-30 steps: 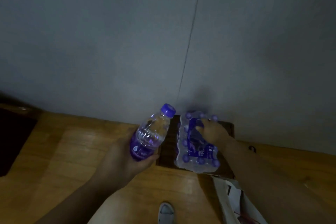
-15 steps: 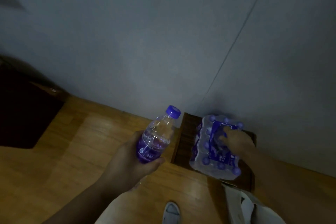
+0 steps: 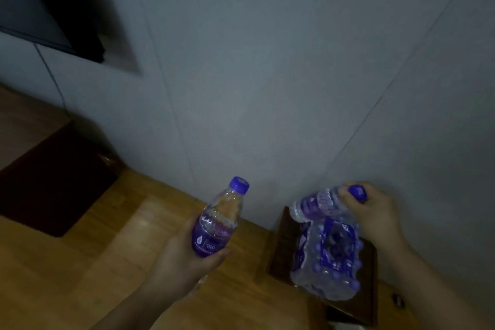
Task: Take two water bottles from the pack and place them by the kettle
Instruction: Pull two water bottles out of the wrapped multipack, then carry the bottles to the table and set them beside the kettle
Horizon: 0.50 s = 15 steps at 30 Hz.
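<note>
My left hand [image 3: 184,257] grips a clear water bottle [image 3: 222,214] with a purple cap and purple label, held upright above the wooden floor. My right hand [image 3: 375,211] holds a second water bottle [image 3: 317,205] by its cap end; it lies nearly sideways just above the pack. The shrink-wrapped pack of bottles [image 3: 325,262] with purple caps rests on a dark wooden stand [image 3: 281,244] against the grey wall. No kettle is in view.
A grey wall [image 3: 267,75] fills the upper view. A dark red mat [image 3: 51,182] lies on the wooden floor [image 3: 80,262] at the left. A dark opening or panel [image 3: 67,5] sits at the upper left.
My right hand has pulled a second bottle out of the pack and lifted it above it. The view has swung left and up; my left hand keeps its bottle.
</note>
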Each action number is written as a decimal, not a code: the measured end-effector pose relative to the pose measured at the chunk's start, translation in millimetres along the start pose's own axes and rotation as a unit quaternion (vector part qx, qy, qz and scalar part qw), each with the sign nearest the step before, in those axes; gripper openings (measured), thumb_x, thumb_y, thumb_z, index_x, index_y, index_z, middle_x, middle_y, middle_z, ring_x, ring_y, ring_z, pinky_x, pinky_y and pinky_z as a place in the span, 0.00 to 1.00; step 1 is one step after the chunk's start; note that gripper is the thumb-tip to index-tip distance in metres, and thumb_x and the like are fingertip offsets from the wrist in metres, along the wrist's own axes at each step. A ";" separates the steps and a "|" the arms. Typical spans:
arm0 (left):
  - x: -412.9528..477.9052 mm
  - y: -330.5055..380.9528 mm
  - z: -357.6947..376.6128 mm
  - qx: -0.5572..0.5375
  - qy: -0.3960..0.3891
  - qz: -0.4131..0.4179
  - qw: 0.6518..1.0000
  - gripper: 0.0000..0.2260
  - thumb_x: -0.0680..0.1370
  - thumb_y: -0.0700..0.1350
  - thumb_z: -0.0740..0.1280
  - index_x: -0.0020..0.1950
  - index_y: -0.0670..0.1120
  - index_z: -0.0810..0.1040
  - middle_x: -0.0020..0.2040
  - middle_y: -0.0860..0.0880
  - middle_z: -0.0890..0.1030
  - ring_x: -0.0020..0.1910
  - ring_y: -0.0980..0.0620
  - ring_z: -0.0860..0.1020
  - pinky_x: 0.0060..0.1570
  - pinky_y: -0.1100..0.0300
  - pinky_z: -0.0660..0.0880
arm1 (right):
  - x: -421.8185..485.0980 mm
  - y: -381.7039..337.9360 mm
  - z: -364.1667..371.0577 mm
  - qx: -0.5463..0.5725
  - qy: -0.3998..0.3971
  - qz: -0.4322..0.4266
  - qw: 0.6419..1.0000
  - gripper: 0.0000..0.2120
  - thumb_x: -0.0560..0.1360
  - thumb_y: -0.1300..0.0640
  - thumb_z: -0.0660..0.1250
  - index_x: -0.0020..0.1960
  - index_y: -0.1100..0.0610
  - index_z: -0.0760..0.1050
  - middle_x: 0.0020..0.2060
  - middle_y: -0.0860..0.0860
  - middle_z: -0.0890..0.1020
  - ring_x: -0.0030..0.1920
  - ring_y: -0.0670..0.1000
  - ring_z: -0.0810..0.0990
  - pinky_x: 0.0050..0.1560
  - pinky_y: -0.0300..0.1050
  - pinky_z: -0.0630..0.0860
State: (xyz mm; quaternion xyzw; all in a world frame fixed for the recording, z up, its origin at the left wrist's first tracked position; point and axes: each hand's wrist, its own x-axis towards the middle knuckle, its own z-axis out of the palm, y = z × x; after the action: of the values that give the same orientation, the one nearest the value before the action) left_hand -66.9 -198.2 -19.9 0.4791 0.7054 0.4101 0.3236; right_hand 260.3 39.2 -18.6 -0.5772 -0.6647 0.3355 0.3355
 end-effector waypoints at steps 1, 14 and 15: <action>-9.2 0.1 -17.1 -0.002 0.009 -0.001 1.000 0.31 0.63 0.59 0.82 0.59 0.74 0.71 0.55 0.69 0.81 0.52 0.67 0.82 0.42 0.75 0.77 | -7.6 -22.4 9.5 0.017 -0.002 -0.008 1.000 0.03 0.73 0.52 0.76 0.45 0.44 0.83 0.37 0.42 0.86 0.35 0.42 0.82 0.39 0.34 0.77; -128.2 -37.9 -297.1 0.008 0.124 0.040 0.991 0.30 0.67 0.62 0.76 0.66 0.62 0.69 0.54 0.61 0.81 0.53 0.66 0.81 0.47 0.65 0.82 | -156.7 -323.5 178.9 0.086 -0.006 -0.133 0.987 0.10 0.68 0.37 0.68 0.40 0.42 0.80 0.27 0.43 0.80 0.22 0.44 0.78 0.23 0.31 0.70; -135.1 -43.1 -316.7 0.006 0.134 0.039 0.990 0.31 0.67 0.62 0.76 0.66 0.60 0.69 0.54 0.61 0.81 0.53 0.66 0.81 0.47 0.66 0.82 | -166.4 -341.8 193.0 0.086 -0.010 -0.141 0.986 0.09 0.68 0.38 0.68 0.40 0.42 0.80 0.27 0.42 0.80 0.22 0.43 0.78 0.22 0.30 0.70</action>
State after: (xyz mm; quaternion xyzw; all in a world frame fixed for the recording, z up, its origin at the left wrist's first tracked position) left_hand -308.7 -419.3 94.2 0.4488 0.7258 0.4785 0.2072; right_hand -67.7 -174.4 150.3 -0.4434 -0.7116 0.3467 0.4206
